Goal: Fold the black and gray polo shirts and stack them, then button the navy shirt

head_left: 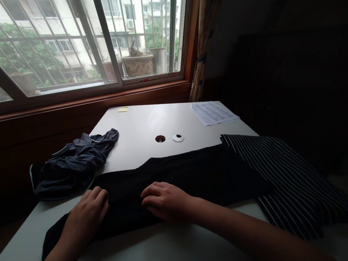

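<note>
Black trousers [195,174] lie lengthwise across the white table, folded into a long flat strip. My left hand [90,205] is on their left part, its fingers curled down together into the cloth. Near the middle, my right hand [165,198] also has bent fingers closed on the fabric; its fingertips are partly hidden. A black-and-white striped garment [292,175] lies at the right, partly under the trousers' end, and hangs toward the table's right edge. To the left, a crumpled dark grey garment [72,161] sits apart from both hands.
The white table [138,126] has a cable hole [160,138] and a loose round cover [178,138]. Printed sheets [213,112] lie at the back right, a yellow sticky note [123,110] at the back left. Behind stands a barred window [66,42] with a curtain [203,36].
</note>
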`<state>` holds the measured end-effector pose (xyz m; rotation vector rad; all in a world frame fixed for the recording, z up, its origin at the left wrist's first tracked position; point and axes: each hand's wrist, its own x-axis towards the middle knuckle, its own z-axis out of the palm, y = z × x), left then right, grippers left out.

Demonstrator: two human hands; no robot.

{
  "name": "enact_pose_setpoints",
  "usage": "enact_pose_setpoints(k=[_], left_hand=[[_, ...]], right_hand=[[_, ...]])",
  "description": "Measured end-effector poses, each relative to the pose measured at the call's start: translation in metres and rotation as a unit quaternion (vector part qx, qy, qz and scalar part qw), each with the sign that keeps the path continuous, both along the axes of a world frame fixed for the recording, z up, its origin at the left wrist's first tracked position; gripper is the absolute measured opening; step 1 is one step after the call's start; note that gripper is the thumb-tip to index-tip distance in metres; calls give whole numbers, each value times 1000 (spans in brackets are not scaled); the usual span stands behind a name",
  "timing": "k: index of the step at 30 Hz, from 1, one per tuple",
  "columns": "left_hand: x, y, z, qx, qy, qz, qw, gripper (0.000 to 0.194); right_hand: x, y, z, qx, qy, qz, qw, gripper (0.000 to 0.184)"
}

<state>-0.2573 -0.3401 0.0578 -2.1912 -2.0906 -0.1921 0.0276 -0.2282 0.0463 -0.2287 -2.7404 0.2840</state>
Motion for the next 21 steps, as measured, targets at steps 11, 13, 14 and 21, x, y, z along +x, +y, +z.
enact_pose_setpoints(k=[11,13,14,21], left_hand=[[25,56,-45,-13,16,-63,998,53],[19,65,-51,-21,19,-35,999,55],[15,68,-53,-20,19,-21,999,56],[-18,66,-60,-15,13,58,998,60]], right_hand=[[-9,-15,-2,-86,-113,31,989,58],[-5,-8,-4,-89,-119,12,989,59],[-3,-2,-6,-86,-119,-4,989,60],[15,46,-21,-51,-126,-158,978,63]])
